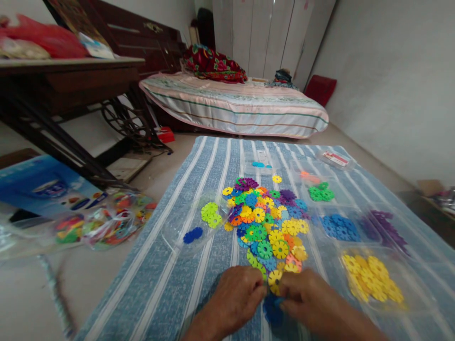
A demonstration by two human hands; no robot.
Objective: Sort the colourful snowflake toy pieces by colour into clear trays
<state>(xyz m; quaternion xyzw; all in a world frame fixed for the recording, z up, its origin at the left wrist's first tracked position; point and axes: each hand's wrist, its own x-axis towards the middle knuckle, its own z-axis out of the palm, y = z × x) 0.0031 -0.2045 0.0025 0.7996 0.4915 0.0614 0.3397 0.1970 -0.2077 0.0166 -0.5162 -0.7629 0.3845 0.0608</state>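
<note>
At the near edge of a pile of notched plastic discs [265,232], my two hands are close together with fingers curled. My left hand [236,291] is closed beside green discs at the pile's edge; whatever it grips is hidden behind the fingers. My right hand [307,296] is pinched, with a bit of blue disc showing at its thumb tip. Dark blue discs [272,311] lie between and below the hands, partly covered. A yellow disc [275,280] sits just between the fingertips.
Clear boxes at right hold yellow discs [373,279], blue discs [340,227], purple discs [389,232] and green discs [321,192]. A clear container [170,244] at left holds lime and blue discs. Beyond the striped cloth [209,166] stand a bed [234,111] and a sewing table [71,78].
</note>
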